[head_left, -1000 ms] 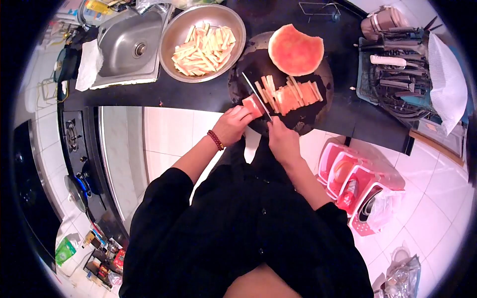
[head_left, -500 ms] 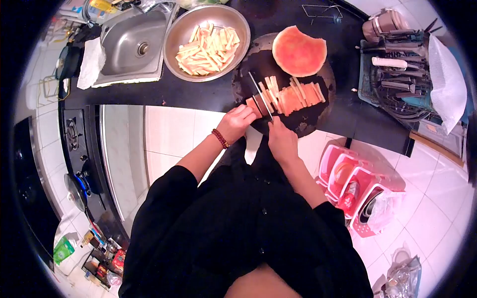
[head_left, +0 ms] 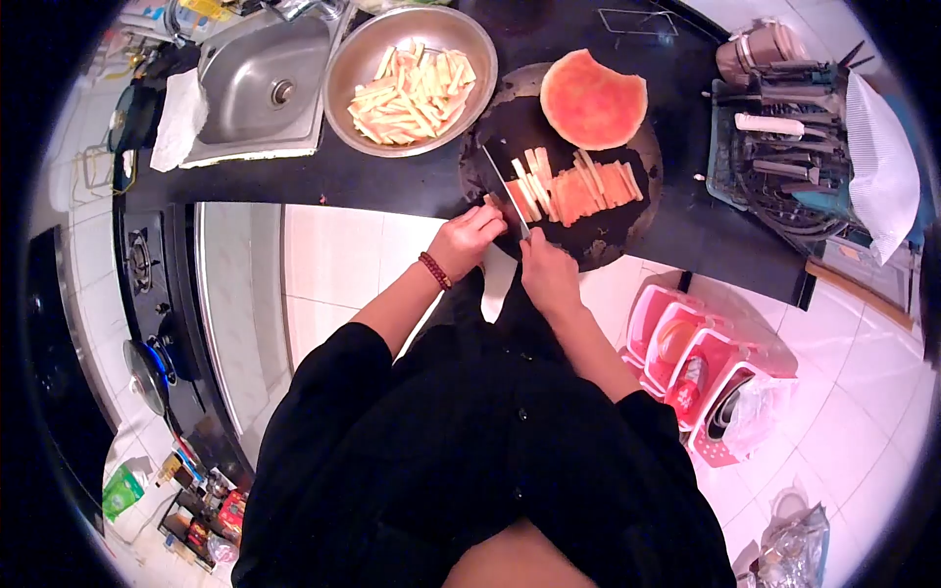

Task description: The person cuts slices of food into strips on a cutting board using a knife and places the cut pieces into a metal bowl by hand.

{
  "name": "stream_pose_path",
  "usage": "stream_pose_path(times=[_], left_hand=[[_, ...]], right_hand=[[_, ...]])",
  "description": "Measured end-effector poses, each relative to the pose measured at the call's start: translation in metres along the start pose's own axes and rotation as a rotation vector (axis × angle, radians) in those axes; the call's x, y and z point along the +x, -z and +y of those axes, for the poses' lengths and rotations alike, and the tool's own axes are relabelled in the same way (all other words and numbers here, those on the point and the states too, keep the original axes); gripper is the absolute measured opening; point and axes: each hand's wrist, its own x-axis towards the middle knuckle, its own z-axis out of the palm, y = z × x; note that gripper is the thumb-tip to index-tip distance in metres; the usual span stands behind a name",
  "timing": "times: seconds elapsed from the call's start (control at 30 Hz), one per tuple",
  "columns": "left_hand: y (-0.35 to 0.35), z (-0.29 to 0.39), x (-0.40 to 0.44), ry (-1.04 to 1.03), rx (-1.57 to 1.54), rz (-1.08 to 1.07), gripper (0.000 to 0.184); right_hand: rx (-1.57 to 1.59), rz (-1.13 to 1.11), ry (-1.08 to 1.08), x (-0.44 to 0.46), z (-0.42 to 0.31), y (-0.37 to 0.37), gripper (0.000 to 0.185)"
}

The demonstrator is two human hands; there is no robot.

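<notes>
My right hand (head_left: pixel 551 272) is wrapped round the handle of a kitchen knife (head_left: pixel 504 184), whose thin blade points up and slightly left over a dark round cutting board (head_left: pixel 600 240). Left of the blade, the closed fingers of my left hand (head_left: pixel 470 240) pinch a small end of flatbread, mostly hidden by the fingertips. Against the blade's right side lie pale strips and browned pieces of cut flatbread (head_left: pixel 578 196). A larger round flatbread (head_left: pixel 593 103), with one side cut away, rests at the board's far edge.
A metal bowl (head_left: pixel 338 108) full of cut strips stands left of the board, beside the sink (head_left: pixel 265 64). To the right is a rack of cutlery (head_left: pixel 784 147). Pink baskets (head_left: pixel 706 392) sit on the floor below the counter. A stove (head_left: pixel 147 265) is at far left.
The knife and my right hand have shifted left. Flatbread that lay left of the blade now shows on its right, and the piece by my left fingers is smaller.
</notes>
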Motion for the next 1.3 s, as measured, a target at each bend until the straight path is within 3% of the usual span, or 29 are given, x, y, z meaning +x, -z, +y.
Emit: stream_pose_path(times=[0.17,0.9,1.2,1.3], left_hand=[[-0.001,-0.001,0.003,0.034,-0.043,0.001,0.016],[-0.003,-0.002,0.009,0.026,0.011,0.033,0.013],[-0.007,-0.005,0.014,-0.016,0.023,0.022,0.012],[-0.012,-0.003,0.022,0.058,-0.016,-0.015,0.019]], right_hand=[[0.030,0.176,0.009,0.006,-0.001,0.001,0.016],[0.016,0.006,0.018,-0.011,0.001,0.009,0.016],[-0.029,0.117,0.018,0.026,-0.009,-0.001,0.016],[0.026,0.164,-0.022,0.021,-0.001,0.019,0.019]])
